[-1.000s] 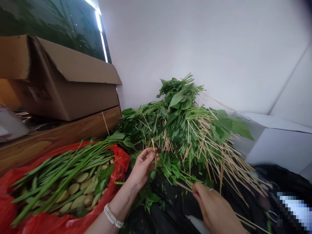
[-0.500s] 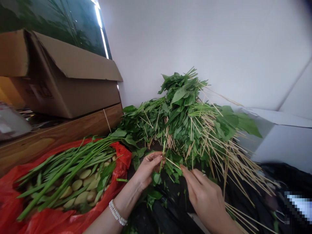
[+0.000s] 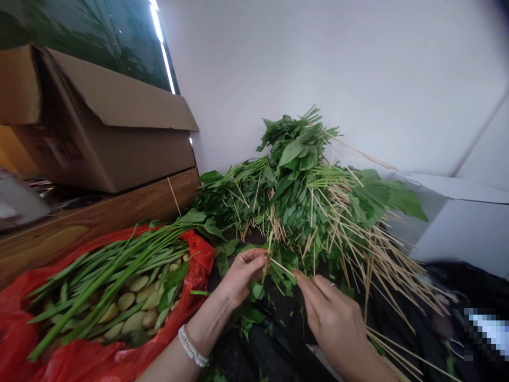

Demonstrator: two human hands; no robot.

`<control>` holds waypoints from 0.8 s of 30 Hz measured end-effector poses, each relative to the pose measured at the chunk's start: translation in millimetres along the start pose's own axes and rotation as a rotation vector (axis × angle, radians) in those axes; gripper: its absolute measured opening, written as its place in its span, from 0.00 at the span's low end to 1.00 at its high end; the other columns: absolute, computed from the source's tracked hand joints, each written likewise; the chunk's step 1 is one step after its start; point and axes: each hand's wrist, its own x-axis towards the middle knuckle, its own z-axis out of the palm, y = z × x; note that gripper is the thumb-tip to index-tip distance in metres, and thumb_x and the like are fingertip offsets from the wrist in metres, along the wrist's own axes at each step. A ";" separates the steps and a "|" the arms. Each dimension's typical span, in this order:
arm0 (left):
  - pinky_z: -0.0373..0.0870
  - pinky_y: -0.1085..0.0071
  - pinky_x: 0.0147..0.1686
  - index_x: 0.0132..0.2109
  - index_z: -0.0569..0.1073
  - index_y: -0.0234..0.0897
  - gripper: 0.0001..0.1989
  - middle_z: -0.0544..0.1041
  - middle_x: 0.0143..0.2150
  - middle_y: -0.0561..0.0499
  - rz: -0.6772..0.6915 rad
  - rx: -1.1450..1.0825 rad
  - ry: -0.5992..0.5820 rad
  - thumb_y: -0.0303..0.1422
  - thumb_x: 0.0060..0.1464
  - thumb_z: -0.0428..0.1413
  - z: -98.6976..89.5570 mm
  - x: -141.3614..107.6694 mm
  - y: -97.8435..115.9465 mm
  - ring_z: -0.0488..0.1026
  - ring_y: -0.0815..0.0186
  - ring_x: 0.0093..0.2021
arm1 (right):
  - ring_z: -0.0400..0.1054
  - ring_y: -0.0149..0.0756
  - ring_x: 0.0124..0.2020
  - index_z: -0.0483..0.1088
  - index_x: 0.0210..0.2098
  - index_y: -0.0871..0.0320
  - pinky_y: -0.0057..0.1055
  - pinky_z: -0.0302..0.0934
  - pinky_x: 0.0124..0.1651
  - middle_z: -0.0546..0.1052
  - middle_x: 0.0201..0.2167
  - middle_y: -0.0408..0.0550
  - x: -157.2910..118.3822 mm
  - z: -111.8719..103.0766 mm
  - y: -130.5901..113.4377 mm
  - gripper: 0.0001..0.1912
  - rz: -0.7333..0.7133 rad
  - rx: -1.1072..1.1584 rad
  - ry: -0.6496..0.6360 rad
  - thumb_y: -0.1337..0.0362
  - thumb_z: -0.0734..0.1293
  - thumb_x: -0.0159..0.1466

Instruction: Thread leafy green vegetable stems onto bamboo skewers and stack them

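Note:
In the middle of the view, my left hand [image 3: 248,270] pinches a short green stem [image 3: 271,244], held nearly upright between thumb and fingers. From the right, my right hand [image 3: 328,307] grips a thin wooden skewer [image 3: 283,266]. The skewer's far end meets the stem at my left fingertips; whether it has pierced the stem I cannot tell. Behind both hands rises a large pile of leafy greens [image 3: 294,175] on skewers, whose bare ends [image 3: 382,260] fan out to the right. Loose leaves [image 3: 250,315] lie below my left hand.
At left, a red plastic bag [image 3: 202,254] holds long green stems [image 3: 119,281] and pale round slices [image 3: 139,283]. An open cardboard box [image 3: 147,156] stands on a wooden surface [image 3: 159,199] behind it. Black plastic [image 3: 278,339] lies beneath the hands; a white box [image 3: 469,228] is at right.
The view has shifted very slightly. Both hands keep nearly the same place and grip, with the stem and skewer still meeting at my left fingertips.

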 end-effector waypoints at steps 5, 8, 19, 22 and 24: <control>0.62 0.79 0.22 0.30 0.80 0.33 0.17 0.75 0.21 0.54 -0.004 -0.003 -0.008 0.35 0.30 0.72 -1.3 0.3 -1.7 0.68 0.75 0.21 | 0.71 0.35 0.29 0.70 0.52 0.60 0.29 0.61 0.33 0.76 0.32 0.50 1.1 -1.2 -0.3 0.19 -0.003 -0.002 0.002 0.70 0.53 0.69; 0.63 0.79 0.24 0.31 0.80 0.33 0.17 0.76 0.23 0.54 -0.007 -0.015 0.000 0.34 0.30 0.72 -2.4 1.5 -2.6 0.70 0.74 0.23 | 0.71 0.35 0.29 0.70 0.52 0.61 0.29 0.61 0.33 0.76 0.32 0.50 0.8 -1.4 0.0 0.19 -0.005 0.010 0.016 0.70 0.53 0.69; 0.62 0.80 0.24 0.30 0.80 0.34 0.16 0.75 0.22 0.54 0.014 0.014 -0.007 0.34 0.31 0.72 -3.2 2.2 -3.8 0.68 0.75 0.23 | 0.71 0.33 0.29 0.71 0.51 0.60 0.28 0.61 0.32 0.76 0.31 0.49 -0.7 1.8 -0.1 0.19 -0.004 -0.003 0.041 0.68 0.53 0.69; 0.64 0.80 0.26 0.30 0.80 0.34 0.15 0.76 0.25 0.54 0.001 0.016 0.013 0.33 0.30 0.72 -3.5 2.2 -3.4 0.69 0.75 0.26 | 0.72 0.35 0.28 0.72 0.49 0.61 0.29 0.61 0.30 0.76 0.31 0.49 0.1 0.7 -1.1 0.19 -0.009 -0.017 0.040 0.69 0.53 0.69; 0.64 0.80 0.27 0.29 0.80 0.34 0.14 0.76 0.26 0.54 -0.010 0.032 0.005 0.33 0.31 0.72 -3.8 2.0 -3.4 0.69 0.75 0.26 | 0.72 0.35 0.27 0.72 0.49 0.61 0.30 0.61 0.29 0.76 0.30 0.49 0.7 0.3 -1.9 0.19 -0.011 -0.019 0.043 0.69 0.52 0.69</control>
